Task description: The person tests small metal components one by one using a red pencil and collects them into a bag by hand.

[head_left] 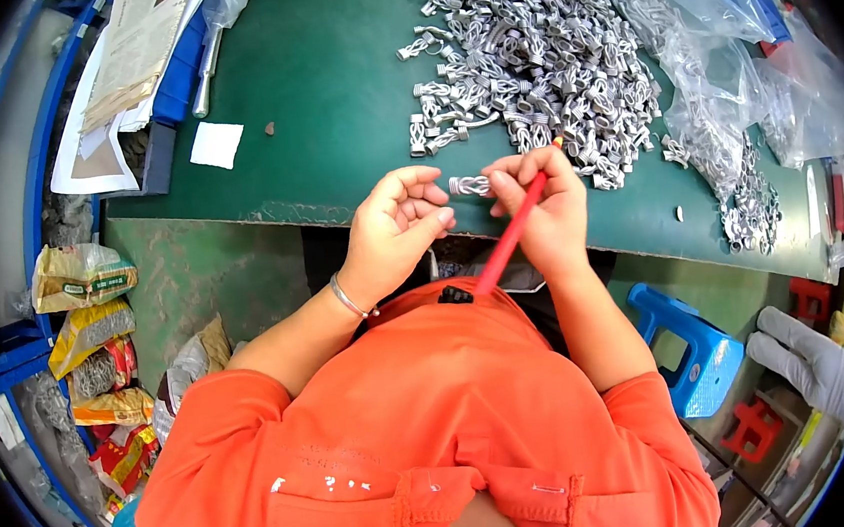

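A small grey metal piece (469,187) with a ridged end and open wire-like loops hangs over the table's near edge. My right hand (548,207) pinches its looped end between thumb and fingers. A red stick (512,239) with a yellowish tip also sits in that hand, slanting down toward my body. My left hand (396,224) is at the ridged end, its fingers half curled and its thumb apart from them. Beyond both hands lies a large heap of similar metal pieces (543,42) on the green table (327,91).
Clear plastic bags (713,87) with more metal parts lie on the right. A white paper square (217,145) and a blue bin (183,74) with papers are at left. Below stand a blue stool (696,355) and filled sacks (87,276). A person's grey-trousered legs (802,361) show at right.
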The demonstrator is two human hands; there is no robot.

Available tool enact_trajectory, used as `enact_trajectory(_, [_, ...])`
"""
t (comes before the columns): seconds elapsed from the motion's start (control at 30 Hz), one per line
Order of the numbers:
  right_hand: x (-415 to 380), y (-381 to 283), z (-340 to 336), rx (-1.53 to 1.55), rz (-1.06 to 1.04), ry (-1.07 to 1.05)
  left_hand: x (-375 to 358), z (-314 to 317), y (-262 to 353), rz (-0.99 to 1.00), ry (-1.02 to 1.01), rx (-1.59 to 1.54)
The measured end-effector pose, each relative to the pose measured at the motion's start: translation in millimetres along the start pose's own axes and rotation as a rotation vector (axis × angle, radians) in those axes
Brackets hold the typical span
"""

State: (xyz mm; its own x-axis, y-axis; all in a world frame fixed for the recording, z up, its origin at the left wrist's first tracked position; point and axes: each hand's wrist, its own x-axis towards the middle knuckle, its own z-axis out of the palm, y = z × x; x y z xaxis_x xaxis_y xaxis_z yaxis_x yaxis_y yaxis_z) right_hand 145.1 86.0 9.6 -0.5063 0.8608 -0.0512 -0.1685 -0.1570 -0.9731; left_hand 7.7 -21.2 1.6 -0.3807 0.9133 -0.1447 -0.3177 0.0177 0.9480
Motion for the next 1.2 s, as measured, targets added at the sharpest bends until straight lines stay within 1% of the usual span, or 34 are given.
enact_trajectory(0.03, [-1, -7, -3, 0.076, 0.092, -0.018, 1, 1, 0, -0.016, -0.047, -0.022])
enact_trajectory(0.07, [-3, -8, -7, 0.164, 0.137, -0.042, 1, 2, 0, -0.032, -0.095, -0.045])
enact_trajectory(0.1, [-6, -9, -7, 0.19, 0.157, -0.033, 1, 4, 4, -0.065, -0.119, -0.07])
enact_trajectory(0.17, [-12, -12, -8, 0.214, 0.181, -0.023, 0, 9, 8, -0.056, -0.119, -0.057])
enact_trajectory(0.23, [-17, -15, -10, 0.28, 0.286, 0.001, -1, 11, 9, -0.045, -0.118, -0.04])
enact_trajectory(0.3, [-22, -13, -12, 0.287, 0.29, -0.011, -2, 11, 10, -0.049, -0.109, 0.017])
enact_trajectory(0.5, [-27, -12, -13, 0.291, 0.3, -0.032, -3, 12, 11, -0.086, -0.106, 0.039])
enact_trajectory(0.8, [-29, -8, -16, 0.376, 0.345, -0.069, -5, 14, 12, -0.063, -0.103, 0.063])
enact_trajectory(0.83, [-29, -7, -17, 0.378, 0.321, -0.095, -5, 14, 12, -0.063, -0.102, 0.062])
enact_trajectory(0.9, [-29, -2, -19, 0.379, 0.299, -0.121, -6, 15, 13, 0.097, -0.162, 0.124])
enact_trajectory(0.93, [-30, 4, -21, 0.372, 0.233, -0.127, -7, 14, 13, 0.096, -0.159, 0.124])
enact_trajectory(0.97, [-30, 6, -22, 0.364, 0.165, -0.132, -7, 13, 13, 0.15, -0.197, 0.176])
enact_trajectory(1.0, [-30, 6, -22, 0.363, 0.166, -0.134, -6, 12, 12, 0.204, -0.236, 0.227])
enact_trajectory(1.07, [-32, 3, -23, 0.285, -0.037, -0.126, -5, 12, 9, 0.229, -0.247, 0.245])
enact_trajectory(1.1, [-34, 1, -23, 0.221, -0.099, -0.121, -5, 13, 8, 0.231, -0.232, 0.203])
enact_trajectory(1.13, [-35, 1, -26, 0.22, -0.1, -0.12, -5, 14, 8, 0.234, -0.218, 0.162])
enact_trajectory(1.17, [-35, 1, -30, 0.092, -0.196, -0.165, -5, 13, 9, 0.235, -0.219, 0.162])
enact_trajectory(1.2, [-34, 0, -34, -0.036, -0.292, -0.21, -5, 11, 12, 0.293, -0.271, 0.306])
